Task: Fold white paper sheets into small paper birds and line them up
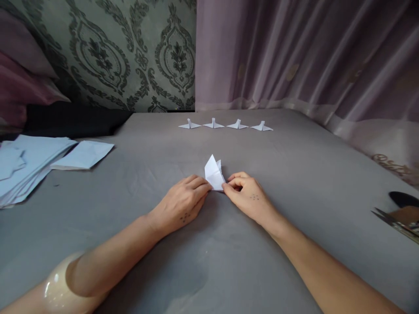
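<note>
A small piece of folded white paper point(214, 175) stands just above the grey surface, its pointed flap facing up and a second flap beside it on the right. My left hand point(185, 198) pinches its lower left corner, fingers closed together. At the lower right edge, my right hand point(248, 196) grips the paper between thumb and curled fingers. The fingertips hide both bottom corners.
Several folded paper birds point(213, 124) sit in a row at the back. White paper sheets point(36, 161) are stacked at left, with a folded white piece point(85, 155) beside them. Scissors point(397, 222) lie at the right edge. Curtains point(294, 52) hang behind.
</note>
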`<state>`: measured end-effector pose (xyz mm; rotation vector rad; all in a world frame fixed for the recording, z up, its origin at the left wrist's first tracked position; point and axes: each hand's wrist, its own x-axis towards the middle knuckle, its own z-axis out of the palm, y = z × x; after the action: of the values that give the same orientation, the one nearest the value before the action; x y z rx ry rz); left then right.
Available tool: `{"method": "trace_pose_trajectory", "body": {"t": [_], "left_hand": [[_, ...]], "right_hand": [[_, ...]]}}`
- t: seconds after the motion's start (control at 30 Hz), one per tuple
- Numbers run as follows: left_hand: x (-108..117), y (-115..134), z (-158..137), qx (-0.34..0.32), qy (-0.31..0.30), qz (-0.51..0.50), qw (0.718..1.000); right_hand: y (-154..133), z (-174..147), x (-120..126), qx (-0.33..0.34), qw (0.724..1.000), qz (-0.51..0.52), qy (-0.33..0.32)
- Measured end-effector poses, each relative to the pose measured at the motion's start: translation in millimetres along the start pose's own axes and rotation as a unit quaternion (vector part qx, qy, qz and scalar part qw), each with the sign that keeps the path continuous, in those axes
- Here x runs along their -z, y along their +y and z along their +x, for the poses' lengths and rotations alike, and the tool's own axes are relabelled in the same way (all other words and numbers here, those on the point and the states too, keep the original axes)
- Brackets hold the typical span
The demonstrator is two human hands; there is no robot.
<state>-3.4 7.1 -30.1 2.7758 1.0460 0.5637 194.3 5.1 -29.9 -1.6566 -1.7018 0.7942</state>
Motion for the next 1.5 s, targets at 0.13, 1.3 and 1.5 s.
{"method": "trace_pose_trajectory", "body": {"t": [0.13,1.3,1.5], "left_hand": [[-1.8,-0.2,-0.4,-0.005,-0.014,0.03,0.999],[1.4,2.4,-0.4,0.002,-0.051,0.038,0.998],[2.5,-0.9,-0.2,0.004,-0.032,0.0,0.999]], "right_hand": [[0.3,-0.3,0.9,0.007,1.0,-0.014,0.008],[-1.2,-28.1,6.3,0.158,0.968,-0.193,-0.004],[-2.8,-25.7,6.3,0.186,0.958,-0.216,-0.026]]}}
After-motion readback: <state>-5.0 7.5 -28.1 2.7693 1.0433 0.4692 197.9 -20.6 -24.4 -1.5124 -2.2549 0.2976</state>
